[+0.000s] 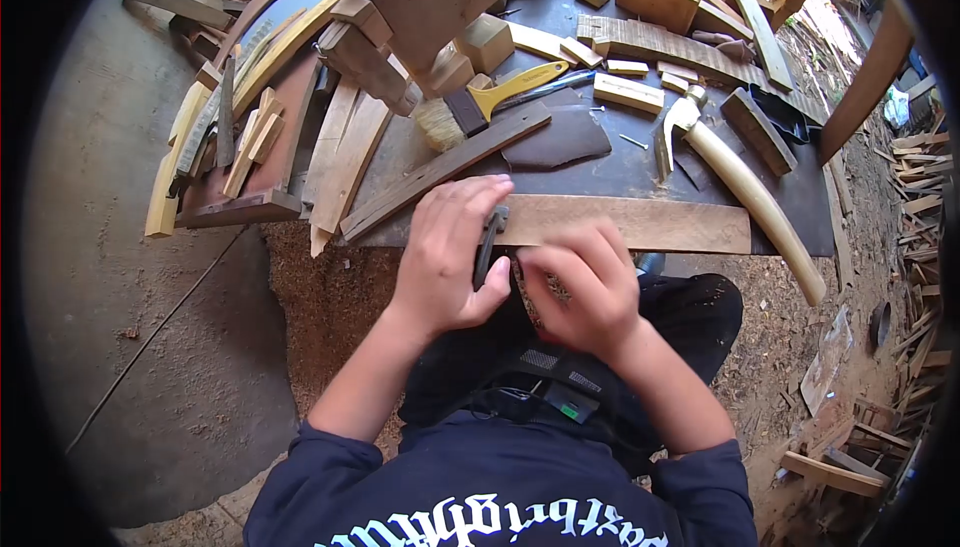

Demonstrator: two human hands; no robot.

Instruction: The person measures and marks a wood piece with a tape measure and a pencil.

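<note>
- Dark and probably metal, the narrow tool [486, 247] sits in the left hand [437, 257], between curled fingers and thumb, near the bench's front edge. It looks stiff and light enough for one hand; bare metal could slip, so a grip around its middle seems surest. Its exact kind is hidden by the fingers.
- The right hand [590, 287] is close beside it, fingers bent inward and blurred; whether it holds anything, I cannot tell.
- Just beyond, the flat plank [640, 222] lies along the front edge of the bench [655, 180]. It should be rigid and modest in weight, best taken by its long edges, minding splinters.
- To the right, the claw hammer [750, 187] extends its pale handle past the bench edge. Its head looks like the heavy part, so the handle's lower half suits the palm.
- Farther in, a dark wood strip [450, 169] slants toward the paintbrush [505, 92], whose bristles look soft; its yellow handle is the place to grasp.
- A loose nail [633, 141] lies beyond the plank, small and likely fiddly, for fingertips.
</note>
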